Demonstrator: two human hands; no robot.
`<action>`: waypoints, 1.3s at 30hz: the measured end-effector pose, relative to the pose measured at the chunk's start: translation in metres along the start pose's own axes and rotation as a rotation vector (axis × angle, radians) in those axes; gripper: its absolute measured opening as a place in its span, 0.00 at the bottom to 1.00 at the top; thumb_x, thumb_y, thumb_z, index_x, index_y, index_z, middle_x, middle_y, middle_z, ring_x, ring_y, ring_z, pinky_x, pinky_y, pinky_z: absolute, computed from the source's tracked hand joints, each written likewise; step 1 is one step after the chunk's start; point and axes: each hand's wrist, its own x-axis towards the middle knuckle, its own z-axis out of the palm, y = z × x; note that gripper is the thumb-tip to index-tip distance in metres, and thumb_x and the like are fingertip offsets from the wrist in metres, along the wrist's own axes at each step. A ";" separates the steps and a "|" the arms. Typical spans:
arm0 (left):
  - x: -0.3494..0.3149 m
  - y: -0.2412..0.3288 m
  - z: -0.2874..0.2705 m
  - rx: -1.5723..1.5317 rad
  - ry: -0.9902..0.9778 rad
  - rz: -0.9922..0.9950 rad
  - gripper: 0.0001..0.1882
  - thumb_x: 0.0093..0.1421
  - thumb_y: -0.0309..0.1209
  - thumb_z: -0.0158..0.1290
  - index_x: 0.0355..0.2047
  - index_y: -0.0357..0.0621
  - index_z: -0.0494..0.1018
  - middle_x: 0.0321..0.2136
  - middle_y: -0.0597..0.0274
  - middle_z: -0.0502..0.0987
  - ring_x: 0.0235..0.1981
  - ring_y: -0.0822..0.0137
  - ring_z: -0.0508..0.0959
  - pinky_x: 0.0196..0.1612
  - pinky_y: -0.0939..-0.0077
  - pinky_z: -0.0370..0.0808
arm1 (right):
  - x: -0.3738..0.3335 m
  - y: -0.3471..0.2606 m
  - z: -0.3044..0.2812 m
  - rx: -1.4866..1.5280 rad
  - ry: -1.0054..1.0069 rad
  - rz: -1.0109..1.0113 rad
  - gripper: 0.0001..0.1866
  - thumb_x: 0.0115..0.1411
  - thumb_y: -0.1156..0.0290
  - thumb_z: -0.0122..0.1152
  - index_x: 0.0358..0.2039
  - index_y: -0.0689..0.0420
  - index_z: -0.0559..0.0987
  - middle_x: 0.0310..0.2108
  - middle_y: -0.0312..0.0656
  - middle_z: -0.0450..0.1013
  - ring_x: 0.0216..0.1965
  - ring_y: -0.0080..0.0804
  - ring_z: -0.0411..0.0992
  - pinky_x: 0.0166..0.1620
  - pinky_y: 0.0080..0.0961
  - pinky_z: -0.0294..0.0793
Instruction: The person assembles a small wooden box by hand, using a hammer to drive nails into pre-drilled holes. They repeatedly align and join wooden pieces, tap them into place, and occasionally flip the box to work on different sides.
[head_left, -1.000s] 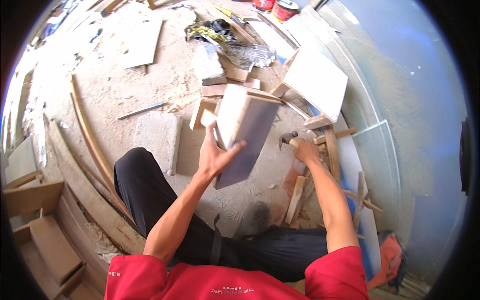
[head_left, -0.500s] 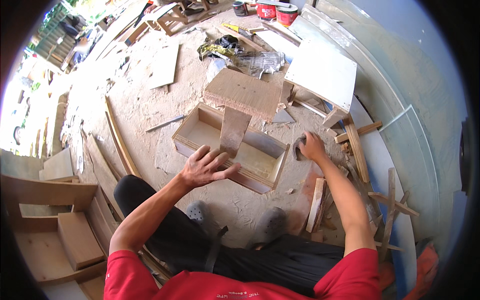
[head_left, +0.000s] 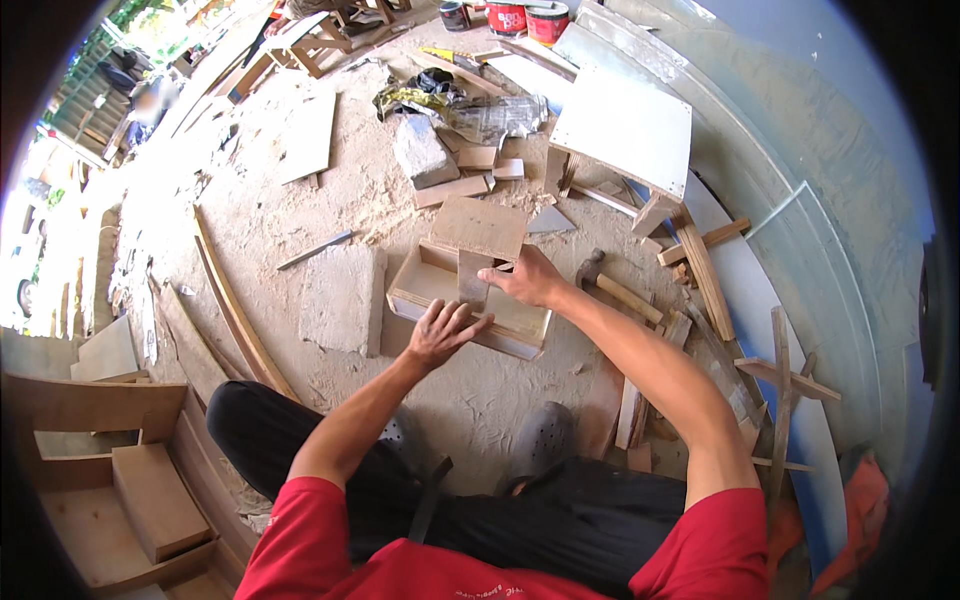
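Observation:
A shallow, open-topped wooden box [head_left: 415,290] is in front of me, pale inside. Above it is a flat brown board [head_left: 482,226], with a short upright wooden piece [head_left: 472,277] below it reaching down into the box. My left hand [head_left: 442,332] grips the box's near wall, fingers bent over the rim. With the thumb against the upright piece, my right hand [head_left: 528,277] closes on it just below the board; its other fingers are partly hidden. A hammer [head_left: 622,295] with a wooden handle lies on the ground to the right of the box.
A pale slab [head_left: 342,300] lies left of the box. Beyond are a concrete block [head_left: 424,152] and wood offcuts [head_left: 478,158]. A white-topped stand [head_left: 625,130] and glass sheets [head_left: 770,150] are at right. A wooden cabinet frame [head_left: 110,405] stands at lower left.
My right hand has left the hammer, which now lies on the ground, and moved left to the upright piece. The box and board have shifted, uncovering the slab and concrete block.

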 end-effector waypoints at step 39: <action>-0.018 -0.040 0.037 -0.382 -0.449 -0.481 0.68 0.38 0.75 0.58 0.71 0.48 0.48 0.68 0.44 0.51 0.72 0.47 0.45 0.73 0.49 0.38 | -0.041 0.076 0.076 -0.970 0.095 -0.465 0.17 0.55 0.71 0.54 0.45 0.62 0.77 0.45 0.55 0.74 0.47 0.51 0.74 0.44 0.39 0.79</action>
